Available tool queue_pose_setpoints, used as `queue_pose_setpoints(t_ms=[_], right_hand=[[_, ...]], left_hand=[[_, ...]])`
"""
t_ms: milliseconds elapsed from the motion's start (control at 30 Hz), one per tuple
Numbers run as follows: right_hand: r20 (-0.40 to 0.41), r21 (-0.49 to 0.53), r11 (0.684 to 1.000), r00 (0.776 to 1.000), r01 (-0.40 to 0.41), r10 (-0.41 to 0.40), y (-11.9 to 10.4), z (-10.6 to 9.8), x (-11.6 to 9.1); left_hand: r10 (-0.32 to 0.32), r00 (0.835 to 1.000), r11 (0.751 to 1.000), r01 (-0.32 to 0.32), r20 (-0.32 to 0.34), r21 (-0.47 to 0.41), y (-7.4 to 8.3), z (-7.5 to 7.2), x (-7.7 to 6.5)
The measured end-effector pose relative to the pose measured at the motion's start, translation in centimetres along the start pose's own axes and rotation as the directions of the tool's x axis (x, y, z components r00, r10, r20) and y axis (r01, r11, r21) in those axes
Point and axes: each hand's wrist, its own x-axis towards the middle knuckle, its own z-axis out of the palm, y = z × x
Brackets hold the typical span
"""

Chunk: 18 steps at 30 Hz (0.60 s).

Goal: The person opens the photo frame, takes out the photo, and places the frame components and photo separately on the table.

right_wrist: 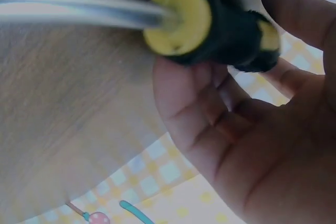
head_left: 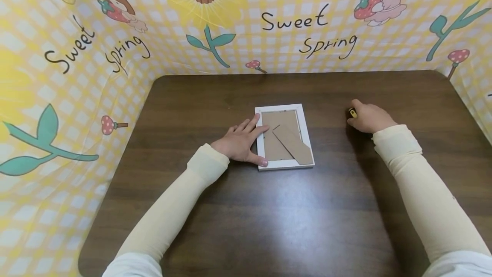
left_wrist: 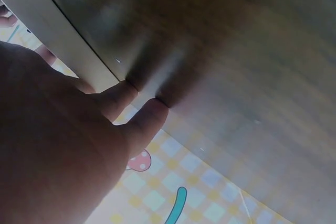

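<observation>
A white photo frame point(head_left: 303, 129) lies face down on the table, its brown backing board point(head_left: 270, 148) and slanted stand point(head_left: 294, 142) facing up. Along the frame's left side rests my left hand point(head_left: 238, 142), fingers spread and the thumb on the near left corner. In the left wrist view, fingertips point(left_wrist: 155, 109) of that hand touch the tabletop beside the frame's edge. Off to the right, my right hand point(head_left: 370, 116) holds a screwdriver point(right_wrist: 226, 30) with a black and yellow handle and a metal shaft. Its fingers curl under the handle, with the thumb near the handle's end.
Both hands work over a dark brown wooden table point(head_left: 246, 217) with rounded corners. A yellow checked cloth point(head_left: 238, 50) printed with flowers and lettering rises along its back and sides.
</observation>
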Motion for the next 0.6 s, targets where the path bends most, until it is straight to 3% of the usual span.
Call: queue_pose_setpoints(t_ms=[233,433,500,600], right_hand=[[-0.127,-0.03,0.998,0.991,-0.054,0.049,-1.6,0.8,-0.7],[-0.347,-0.145,0.989,0.935,0.019,-0.069,-3.7,2.5,-1.2],[-0.351,-0.142,0.987,0.928,0.078,-0.123,-4.9,3.0,-1.4],[-0.273,-0.052,0.981,0.942,0.189,-0.196,-7.2,3.6,-1.6]], left_hand=[[0.018,1.0,1.0,-0.018,-0.017,-0.023,-0.2,0.5,0.2],[0.042,0.998,0.997,-0.045,-0.048,-0.066,-0.6,0.7,0.2],[0.039,0.998,0.996,-0.043,-0.056,-0.08,-0.8,0.6,0.1],[0.029,0.997,0.995,-0.036,-0.071,-0.098,-1.2,0.5,0.0]])
